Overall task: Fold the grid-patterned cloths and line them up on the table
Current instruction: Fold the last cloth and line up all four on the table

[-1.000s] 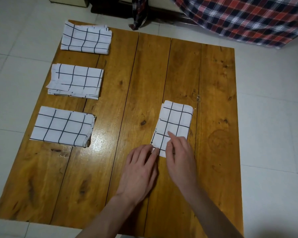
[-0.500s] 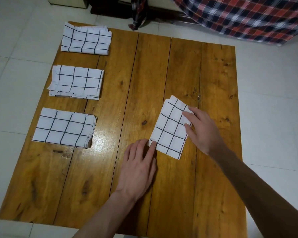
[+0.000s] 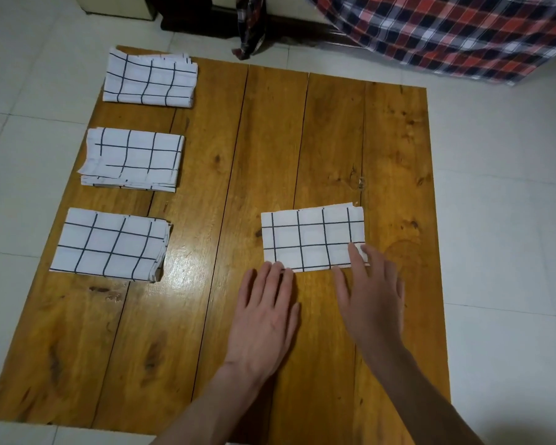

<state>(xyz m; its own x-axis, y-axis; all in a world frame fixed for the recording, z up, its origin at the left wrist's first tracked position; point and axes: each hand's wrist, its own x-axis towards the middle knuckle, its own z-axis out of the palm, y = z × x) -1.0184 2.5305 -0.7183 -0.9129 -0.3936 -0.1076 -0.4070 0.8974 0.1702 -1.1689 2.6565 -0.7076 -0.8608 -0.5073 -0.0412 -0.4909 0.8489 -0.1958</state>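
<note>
Floor (image 3: 20, 91): pale tiles are seen on every side of the table.
Table (image 3: 225, 175): a low wooden top of long planks is seen from above, its grain glossy under the light.
Left column: three folded grid-patterned cloths are lined up along the table's left edge, each well apart from the next.
Far cloth (image 3: 150, 79): it is laid at the far left corner, with its layered edges showing along the top.
Middle cloth (image 3: 132, 158): it is set between the other two, and its stacked layers are slightly fanned at the near left corner.
Near cloth (image 3: 111, 244): it is placed nearest the person, lying flat with its folds showing on the right side.
Fourth cloth (image 3: 312, 237): a folded cloth is laid flat right of the table's centre, long side across, well apart from the left column.
Left hand (image 3: 264, 316): it is held flat on the wood with straight fingers; the fingertips touch the fourth cloth's near left corner, and nothing is gripped.
Right hand (image 3: 371, 297): it is spread with straight fingers over the fourth cloth's near right corner, the index finger resting on the fabric; nothing is grasped.
Plaid fabric (image 3: 446, 30): red, navy and white checked material is draped beyond the table at the upper right.
</note>
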